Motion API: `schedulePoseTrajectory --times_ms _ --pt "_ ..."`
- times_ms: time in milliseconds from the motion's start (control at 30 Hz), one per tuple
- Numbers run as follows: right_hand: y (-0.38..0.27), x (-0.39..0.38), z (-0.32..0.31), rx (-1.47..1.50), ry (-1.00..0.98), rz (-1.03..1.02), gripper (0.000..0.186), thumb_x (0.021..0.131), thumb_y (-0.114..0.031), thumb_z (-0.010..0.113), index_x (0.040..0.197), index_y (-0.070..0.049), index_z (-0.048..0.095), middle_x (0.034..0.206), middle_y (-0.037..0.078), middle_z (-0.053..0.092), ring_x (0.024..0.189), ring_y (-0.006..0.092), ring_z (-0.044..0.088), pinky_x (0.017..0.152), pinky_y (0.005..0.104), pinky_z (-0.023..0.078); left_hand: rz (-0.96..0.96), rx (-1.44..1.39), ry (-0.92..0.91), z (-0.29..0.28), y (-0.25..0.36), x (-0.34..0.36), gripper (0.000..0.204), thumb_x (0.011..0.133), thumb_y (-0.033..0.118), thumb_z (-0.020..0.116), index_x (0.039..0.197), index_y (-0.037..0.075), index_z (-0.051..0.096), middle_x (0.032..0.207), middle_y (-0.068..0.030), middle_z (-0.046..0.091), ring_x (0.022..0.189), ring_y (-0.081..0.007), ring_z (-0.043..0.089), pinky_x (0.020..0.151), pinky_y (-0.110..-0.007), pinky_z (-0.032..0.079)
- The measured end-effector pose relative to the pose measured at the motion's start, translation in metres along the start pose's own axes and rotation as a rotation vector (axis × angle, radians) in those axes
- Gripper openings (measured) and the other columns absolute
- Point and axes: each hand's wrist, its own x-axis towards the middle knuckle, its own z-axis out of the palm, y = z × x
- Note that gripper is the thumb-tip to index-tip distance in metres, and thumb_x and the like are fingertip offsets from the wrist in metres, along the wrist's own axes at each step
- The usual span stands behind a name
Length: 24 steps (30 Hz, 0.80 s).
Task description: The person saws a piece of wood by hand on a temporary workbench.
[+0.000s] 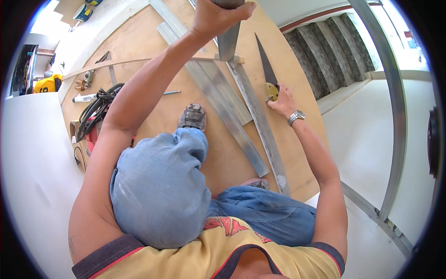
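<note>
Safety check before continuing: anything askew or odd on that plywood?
Mostly orderly. One oddity: the tangle of cables lies heaped at the plywood sheet edge, beside the left arm. The handsaw lies flat under the right hand; metal strips lie side by side.

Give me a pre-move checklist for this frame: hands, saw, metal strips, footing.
1. Left hand gripping the upright grey metal strip: ok, fingers closed around its top.
2. Right hand on the yellow handle of the dark-bladed handsaw: ok, touching it; full grip cannot tell.
3. Saw blade clear of the left hand: ok, blade lies flat on the plywood board, apart from it.
4. Worn grey shoe planted on the board: ok.
5. Long flat metal strips pinned down: cannot tell.
6. Black cables clear of the feet: ok, off to the left.
</note>
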Motion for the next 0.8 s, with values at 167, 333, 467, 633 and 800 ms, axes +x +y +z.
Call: schedulePoseTrajectory --times_ms 167,333,467,633,800 --pt "-0.004 -0.002 -0.002 -0.016 -0.017 0.072 0.088 0.075 -0.03 0.083 0.149 0.002 0.046 0.133 0.03 0.054 0.127 0.0442 0.054 0.11 0.0457 0.047 0.015 -0.07 0.013 -0.014 -0.003 0.007 0.033 0.086 0.022 0.084 0.065 0.009 0.062 0.061 0.0048 0.058 0.055 -0.0049 0.055 0.05 -0.028 0.045" --pt "-0.011 -0.002 0.0 -0.016 0.006 0.106 0.092 0.074 -0.035 0.085 0.149 0.002 0.046 0.133 0.03 0.054 0.128 0.0435 0.053 0.111 0.0449 0.046 0.052 -0.027 -0.013 -0.014 -0.007 0.02 0.033 0.086 0.023 0.084 0.067 0.008 0.061 0.062 0.0033 0.06 0.055 -0.0058 0.055 0.049 -0.028 0.045" --pt "-0.013 0.002 0.003 -0.054 0.047 0.119 0.088 0.073 -0.037 0.089 0.141 0.004 0.051 0.13 0.033 0.056 0.125 0.045 0.055 0.107 0.047 0.049 0.124 -0.091 0.01 0.004 -0.016 0.036 0.032 0.086 0.024 0.085 0.072 0.007 0.063 0.064 0.0016 0.063 0.056 -0.0067 0.057 0.05 -0.028 0.047" --pt "-0.002 0.007 0.003 -0.023 0.024 0.161 0.09 0.071 -0.04 0.091 0.139 0.005 0.053 0.133 0.031 0.06 0.13 0.0432 0.054 0.109 0.0466 0.047 0.12 -0.114 0.03 0.005 -0.034 0.053 0.032 0.086 0.026 0.087 0.074 0.007 0.066 0.067 -0.0001 0.067 0.057 -0.0081 0.062 0.052 -0.028 0.052" --pt "0.008 0.014 0.002 0.01 0.083 0.118 0.07 0.073 -0.039 0.089 0.119 0.007 0.065 0.107 0.025 0.074 0.104 0.039 0.07 0.095 0.0456 0.055 0.069 -0.087 0.014 0.001 -0.039 0.058 0.031 0.087 0.026 0.086 0.075 0.005 0.067 0.066 -0.0019 0.068 0.057 -0.0104 0.066 0.053 -0.029 0.056"
